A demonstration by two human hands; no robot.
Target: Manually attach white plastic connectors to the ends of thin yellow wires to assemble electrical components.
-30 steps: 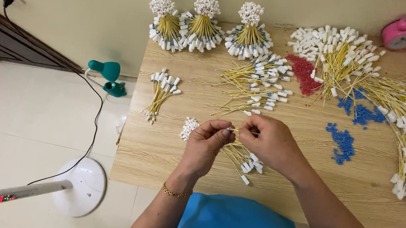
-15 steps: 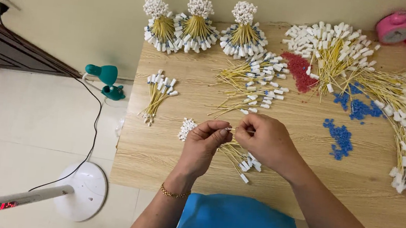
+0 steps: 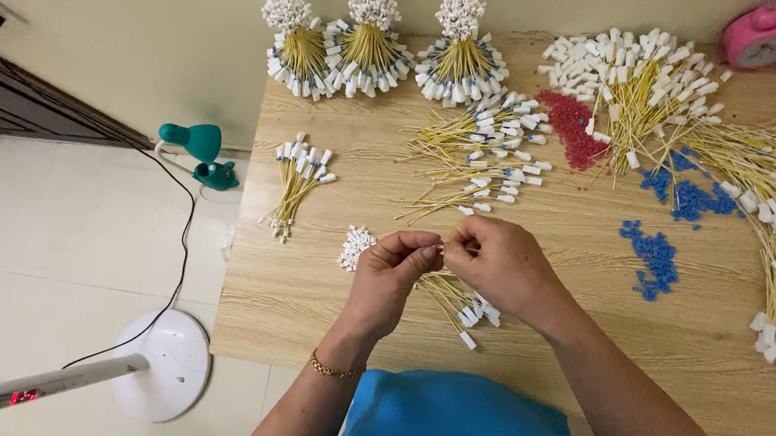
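**Yellow cable bundle pinched over the counter**

Thin yellow cables [image 3: 449, 292] with small white end plugs, gathered in a loose bundle. One end pinched between fingertips of left hand [image 3: 393, 276] and right hand [image 3: 498, 263], the other fanning down-right onto the wooden counter [image 3: 527, 358], white plugs splayed just below the right hand.

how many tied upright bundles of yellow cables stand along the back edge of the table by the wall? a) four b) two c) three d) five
c) three: the upright bundles stand side by side at the wall, white ends fanned out at the base, beyond the hands at the front of the wooden table.
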